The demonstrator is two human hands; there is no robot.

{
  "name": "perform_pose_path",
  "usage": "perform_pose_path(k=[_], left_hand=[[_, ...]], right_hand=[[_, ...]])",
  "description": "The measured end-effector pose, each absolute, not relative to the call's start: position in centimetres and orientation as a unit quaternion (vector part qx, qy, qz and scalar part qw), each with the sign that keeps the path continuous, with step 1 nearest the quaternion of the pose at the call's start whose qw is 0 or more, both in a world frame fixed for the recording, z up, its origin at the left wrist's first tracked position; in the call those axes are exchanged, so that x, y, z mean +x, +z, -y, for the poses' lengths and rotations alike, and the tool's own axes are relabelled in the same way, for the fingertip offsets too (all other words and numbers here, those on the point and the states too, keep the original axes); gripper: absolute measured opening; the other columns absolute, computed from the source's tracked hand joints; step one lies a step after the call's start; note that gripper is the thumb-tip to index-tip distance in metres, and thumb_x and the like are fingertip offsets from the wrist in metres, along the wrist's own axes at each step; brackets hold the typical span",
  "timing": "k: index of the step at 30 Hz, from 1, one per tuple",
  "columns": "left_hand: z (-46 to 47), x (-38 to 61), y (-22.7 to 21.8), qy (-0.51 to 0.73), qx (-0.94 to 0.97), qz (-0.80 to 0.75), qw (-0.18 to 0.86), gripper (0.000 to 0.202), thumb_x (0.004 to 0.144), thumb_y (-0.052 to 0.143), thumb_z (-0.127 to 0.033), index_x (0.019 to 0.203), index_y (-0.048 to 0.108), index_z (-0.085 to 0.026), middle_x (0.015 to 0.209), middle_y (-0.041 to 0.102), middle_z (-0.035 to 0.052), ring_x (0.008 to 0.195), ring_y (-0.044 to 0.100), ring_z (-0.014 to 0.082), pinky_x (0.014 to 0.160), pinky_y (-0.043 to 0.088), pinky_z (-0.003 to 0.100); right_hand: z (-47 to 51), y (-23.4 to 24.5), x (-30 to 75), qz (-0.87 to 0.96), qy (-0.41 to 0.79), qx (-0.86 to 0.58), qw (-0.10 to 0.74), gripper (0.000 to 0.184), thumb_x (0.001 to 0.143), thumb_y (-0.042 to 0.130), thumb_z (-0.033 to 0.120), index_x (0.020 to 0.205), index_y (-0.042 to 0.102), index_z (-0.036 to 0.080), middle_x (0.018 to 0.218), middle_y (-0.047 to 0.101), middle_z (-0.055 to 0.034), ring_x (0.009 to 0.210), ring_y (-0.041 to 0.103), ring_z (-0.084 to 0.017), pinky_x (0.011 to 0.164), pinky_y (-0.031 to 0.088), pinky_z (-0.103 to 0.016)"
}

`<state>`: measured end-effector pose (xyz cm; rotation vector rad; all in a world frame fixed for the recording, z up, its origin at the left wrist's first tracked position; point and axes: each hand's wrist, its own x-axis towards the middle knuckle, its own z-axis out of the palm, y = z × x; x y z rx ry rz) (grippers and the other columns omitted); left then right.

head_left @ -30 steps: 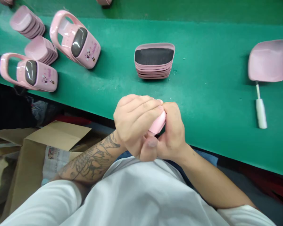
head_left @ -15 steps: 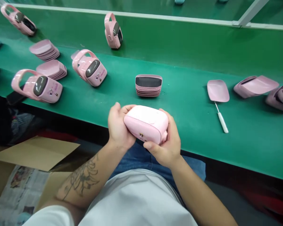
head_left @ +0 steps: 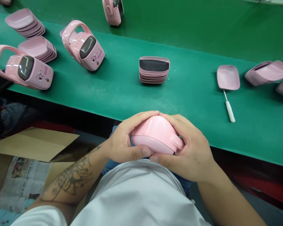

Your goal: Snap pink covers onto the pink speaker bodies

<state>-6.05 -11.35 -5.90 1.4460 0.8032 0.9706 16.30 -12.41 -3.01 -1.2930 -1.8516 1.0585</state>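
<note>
Change vs. half a second ago: the pink case [head_left: 157, 133] was held up over the near edge of the worktop [head_left: 193, 103] with its printed side facing the camera. Now it is drawn back toward the body, low over the lap and just above the white shirt [head_left: 136, 194], and turned so a plain, smooth, curved face is up; no print shows. The grip has also closed up. Before, the hands sat at the two ends; now they wrap around it, which reads as the same piece being turned over and pressed, not set down or swapped. The left hand [head_left: 119, 142] is clamped on the case's left end, fingers over the top and thumb along the near lower edge. The right hand [head_left: 191, 150] is clamped on the right end, fingers arched over the top and thumb beneath; the fingertips of both nearly meet on top. The case lies between the palms, off the worktop and touching nothing else. On the worktop, well apart from the hands, a stack of pink panels [head_left: 154, 69] with a dark one on top lies straight ahead. A white-handled tool [head_left: 230, 110] is to the right, and two handled pink units [head_left: 83, 47] [head_left: 22, 67] to the left. A cardboard box [head_left: 35, 146] is on the floor at left.
</note>
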Motion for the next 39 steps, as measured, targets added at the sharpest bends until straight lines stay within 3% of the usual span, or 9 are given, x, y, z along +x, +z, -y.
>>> perform_pose_path(k=[14, 23, 28, 33, 37, 39], left_hand=[[13.1, -5.7, -6.9, 0.426, 0.592, -0.359, 0.582, 0.07, 0.096, 0.073, -0.053, 0.157, 0.06, -0.023, 0.15, 0.067, 0.0123, 0.131, 0.066, 0.0357, 0.113, 0.052, 0.045], [14.0, -5.7, -8.7, 0.404, 0.565, -0.357, 0.625, 0.081, 0.094, 0.072, -0.066, 0.162, 0.051, -0.027, 0.159, 0.058, 0.0127, 0.14, 0.059, 0.039, 0.118, 0.048, 0.05], [15.7, -6.8, -9.5, 0.288, 0.564, -0.378, 0.675, 0.112, 0.084, 0.085, -0.063, 0.174, 0.026, -0.029, 0.173, 0.044, 0.0149, 0.155, 0.046, 0.0458, 0.128, 0.038, 0.06], [18.6, -7.3, -10.3, 0.159, 0.572, -0.466, 0.656, 0.111, 0.071, 0.095, -0.06, 0.166, 0.046, -0.029, 0.172, 0.046, 0.0146, 0.158, 0.042, 0.047, 0.131, 0.033, 0.067], [19.8, -7.1, -9.8, 0.083, 0.574, -0.48, 0.659, 0.123, 0.072, 0.091, -0.067, 0.172, 0.032, -0.025, 0.182, 0.021, 0.0154, 0.166, 0.024, 0.0452, 0.135, 0.024, 0.067], [19.9, -7.0, -9.4, 0.059, 0.583, -0.475, 0.657, 0.126, 0.074, 0.087, -0.07, 0.174, 0.026, -0.024, 0.183, 0.017, 0.0149, 0.168, 0.021, 0.0438, 0.136, 0.023, 0.065]], right_hand=[[12.0, -2.1, 16.0, 0.72, 0.412, -0.493, 0.261, 0.061, 0.07, 0.098, 0.051, 0.124, 0.075, 0.036, 0.098, 0.072, -0.0008, 0.083, 0.068, -0.023, 0.065, 0.057, -0.036], [11.9, -1.4, 16.3, 0.702, 0.459, -0.519, 0.166, 0.057, 0.079, 0.091, 0.055, 0.13, 0.072, 0.035, 0.106, 0.072, -0.0016, 0.093, 0.068, -0.024, 0.075, 0.055, -0.037], [13.2, -2.9, 17.2, 0.712, 0.514, -0.462, 0.125, 0.061, 0.088, 0.085, 0.048, 0.143, 0.063, 0.033, 0.132, 0.072, -0.0058, 0.116, 0.068, -0.03, 0.098, 0.057, -0.047], [16.8, -5.9, 18.0, 0.658, 0.614, -0.424, 0.098, 0.063, 0.095, 0.077, 0.044, 0.151, 0.055, 0.028, 0.152, 0.064, -0.0096, 0.138, 0.062, -0.032, 0.113, 0.054, -0.052], [18.6, -7.1, 18.2, 0.588, 0.663, -0.455, 0.086, 0.072, 0.093, 0.08, 0.045, 0.156, 0.05, 0.029, 0.157, 0.06, -0.0099, 0.139, 0.062, -0.031, 0.115, 0.055, -0.052], [18.8, -6.9, 18.2, 0.57, 0.67, -0.469, 0.081, 0.076, 0.091, 0.083, 0.047, 0.157, 0.05, 0.031, 0.158, 0.059, -0.0088, 0.139, 0.062, -0.031, 0.114, 0.056, -0.051]])
